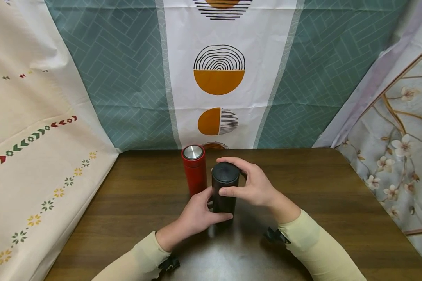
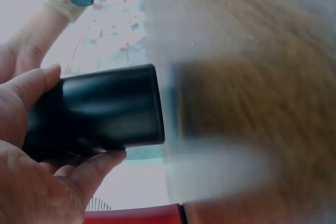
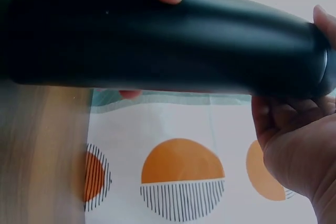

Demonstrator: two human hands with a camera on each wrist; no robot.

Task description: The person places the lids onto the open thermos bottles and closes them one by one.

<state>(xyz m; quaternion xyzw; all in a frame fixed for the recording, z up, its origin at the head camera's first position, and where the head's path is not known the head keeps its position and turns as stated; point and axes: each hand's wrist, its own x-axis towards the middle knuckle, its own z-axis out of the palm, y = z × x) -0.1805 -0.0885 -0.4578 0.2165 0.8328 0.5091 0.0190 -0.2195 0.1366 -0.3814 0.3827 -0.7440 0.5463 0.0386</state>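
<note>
In the head view a black thermos bottle (image 1: 224, 203) is upright in front of me, held by both hands. My left hand (image 1: 196, 212) grips its lower body, thumb across the near side. Higher up, the fingers and thumb of my right hand (image 1: 254, 185) curl round the top at the black lid (image 1: 226, 172). From the left wrist, the base of the black bottle (image 2: 113, 108) shows close over the tabletop. The right wrist view has the bottle (image 3: 157, 40) lying across it, with my right hand (image 3: 302, 145) around the lid end.
A red thermos (image 1: 195, 175) with a silver-topped lid stands just behind and left of the black one. The brown wooden table (image 1: 302, 187) ends at a patterned curtain (image 1: 126, 78) at the back. Patterned cloths hang at the left and right sides.
</note>
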